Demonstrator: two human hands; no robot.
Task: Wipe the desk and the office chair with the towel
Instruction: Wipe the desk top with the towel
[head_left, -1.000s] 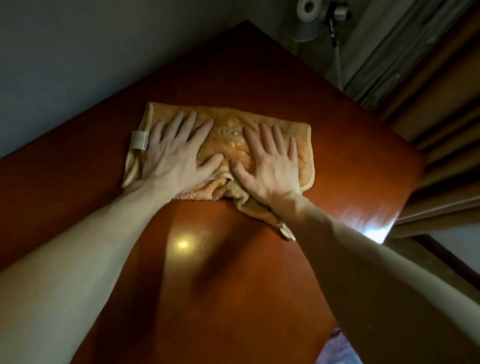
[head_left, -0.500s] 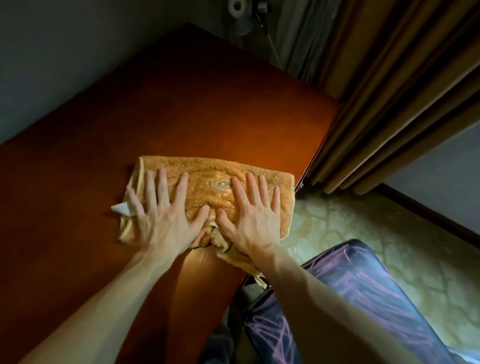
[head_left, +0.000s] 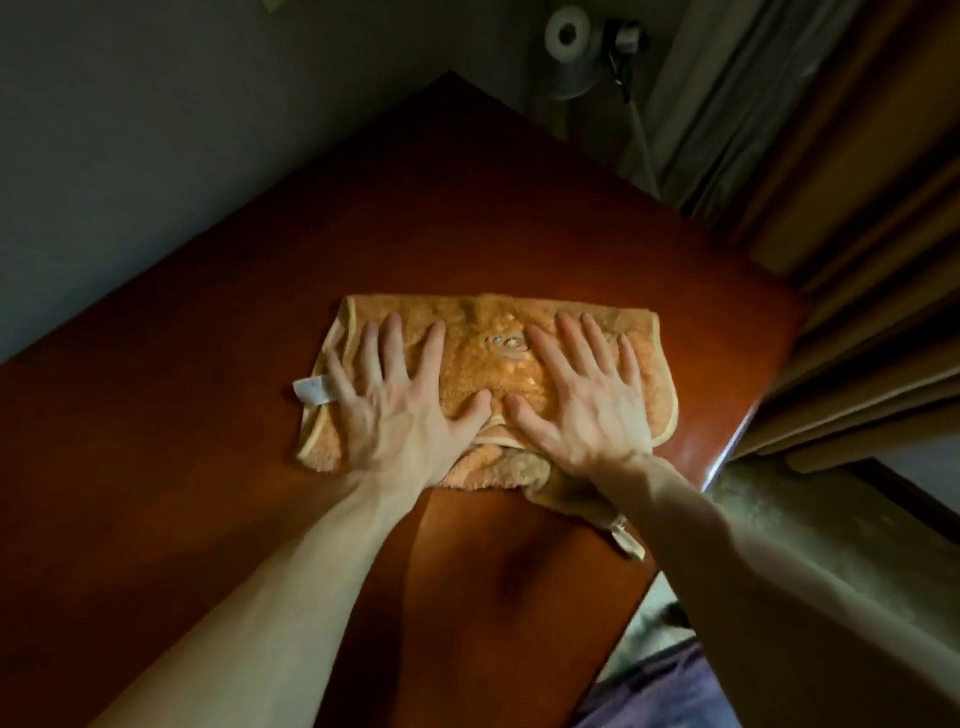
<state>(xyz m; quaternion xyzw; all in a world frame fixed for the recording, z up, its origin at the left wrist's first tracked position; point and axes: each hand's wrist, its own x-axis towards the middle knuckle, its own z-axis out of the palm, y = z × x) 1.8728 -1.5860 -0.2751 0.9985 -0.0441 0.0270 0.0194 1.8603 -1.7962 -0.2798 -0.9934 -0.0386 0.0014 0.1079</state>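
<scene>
Near the right edge of the desk (head_left: 182, 519), the folded orange towel (head_left: 483, 358) lies flat. Judged soft, light and limp: likely to bunch if pushed from one spot, so broad palm pressure on top suits best. Left hand (head_left: 395, 415) and right hand (head_left: 592, 410) press it side by side, fingers straight and spread apart, thumbs nearly meeting, forearms extended. Curtain (head_left: 857, 291) hangs just beyond the edge.

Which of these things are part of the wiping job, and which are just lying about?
In the job: orange terry towel; reddish-brown wooden desk; left hand and right hand, both pressing flat on the towel.
Just there: grey round lamp-like fixture beyond the desk corner; brown pleated curtains on the right.
</scene>
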